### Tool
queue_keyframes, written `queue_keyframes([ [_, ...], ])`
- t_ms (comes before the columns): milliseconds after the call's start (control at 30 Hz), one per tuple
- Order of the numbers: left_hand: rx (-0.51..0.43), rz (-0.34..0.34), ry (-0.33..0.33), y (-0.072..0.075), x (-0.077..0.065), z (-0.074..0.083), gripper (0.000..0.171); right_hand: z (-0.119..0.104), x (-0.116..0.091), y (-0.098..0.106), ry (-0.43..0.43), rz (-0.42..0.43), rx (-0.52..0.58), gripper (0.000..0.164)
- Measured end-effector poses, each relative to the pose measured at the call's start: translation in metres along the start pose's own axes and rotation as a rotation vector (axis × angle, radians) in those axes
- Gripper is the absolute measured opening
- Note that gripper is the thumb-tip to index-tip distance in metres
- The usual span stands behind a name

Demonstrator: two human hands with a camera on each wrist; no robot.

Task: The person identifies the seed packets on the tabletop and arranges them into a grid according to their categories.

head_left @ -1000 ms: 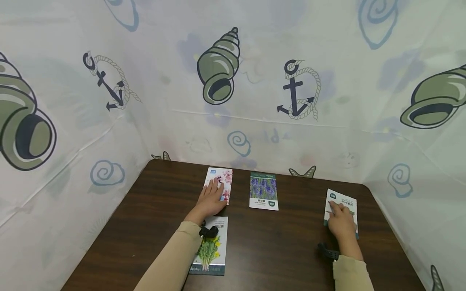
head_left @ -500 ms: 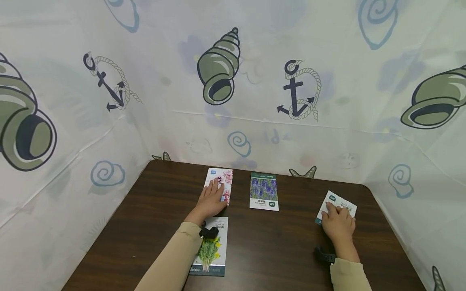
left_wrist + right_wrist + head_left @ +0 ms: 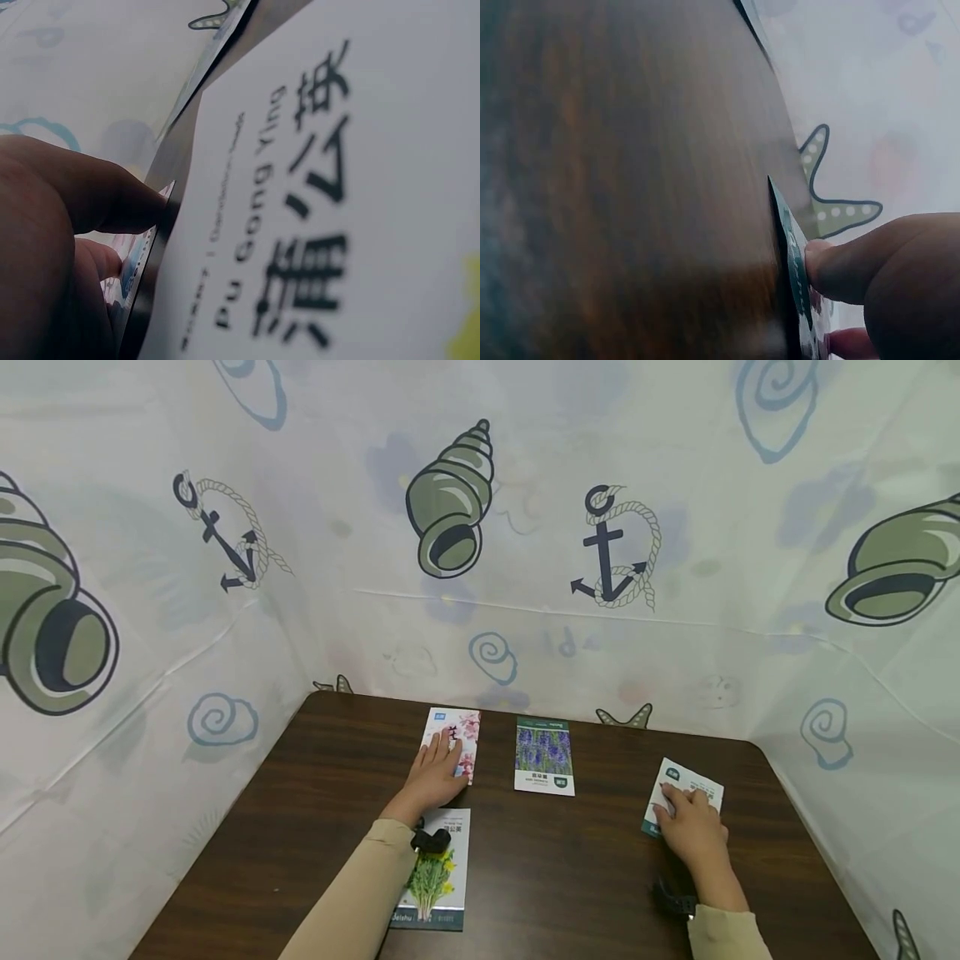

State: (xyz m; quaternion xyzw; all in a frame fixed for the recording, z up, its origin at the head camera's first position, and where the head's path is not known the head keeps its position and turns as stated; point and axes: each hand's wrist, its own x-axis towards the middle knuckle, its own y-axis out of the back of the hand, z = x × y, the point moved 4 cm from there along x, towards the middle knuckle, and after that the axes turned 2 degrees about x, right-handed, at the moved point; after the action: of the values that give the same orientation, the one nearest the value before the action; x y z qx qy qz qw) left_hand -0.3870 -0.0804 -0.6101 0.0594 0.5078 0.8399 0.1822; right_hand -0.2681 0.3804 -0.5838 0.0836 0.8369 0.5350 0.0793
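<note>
Fingers spread, my left hand (image 3: 431,777) rests on a seed packet with pink blossoms (image 3: 470,731) at the back left of the table. Beneath that forearm lies a dandelion seed packet (image 3: 431,885), its lettering large in the left wrist view. At the right, my right hand (image 3: 696,831) presses its fingertips on a white and green seed packet (image 3: 671,772), which lies turned at an angle. The right wrist view has the thumb (image 3: 829,266) on this packet's face; the hand hides much of its lower part.
A seed packet with purple flowers (image 3: 543,753) lies at the back middle of the dark wooden table (image 3: 555,868). A printed cloth (image 3: 540,635) with shells and anchors stands behind the table and along both sides.
My right hand has slid the white and green packet leftward, and the packet has turned from nearly straight to slanted. The left hand and the other packets have stayed put.
</note>
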Motion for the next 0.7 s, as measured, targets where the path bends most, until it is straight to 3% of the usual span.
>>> queue_keyframes([
  [333,0.030,0.005,0.000,-0.001,0.001,-0.002,0.081,-0.009,-0.009,-0.002,0.023,0.016,-0.010,0.051],
  [567,0.034,0.006,-0.006,-0.005,0.003,-0.006,0.082,-0.012,-0.011,-0.006,0.056,-0.004,0.113,0.051],
  [700,0.037,0.002,-0.009,-0.006,0.004,-0.008,0.082,-0.013,-0.016,-0.008,0.088,-0.028,0.117,0.053],
])
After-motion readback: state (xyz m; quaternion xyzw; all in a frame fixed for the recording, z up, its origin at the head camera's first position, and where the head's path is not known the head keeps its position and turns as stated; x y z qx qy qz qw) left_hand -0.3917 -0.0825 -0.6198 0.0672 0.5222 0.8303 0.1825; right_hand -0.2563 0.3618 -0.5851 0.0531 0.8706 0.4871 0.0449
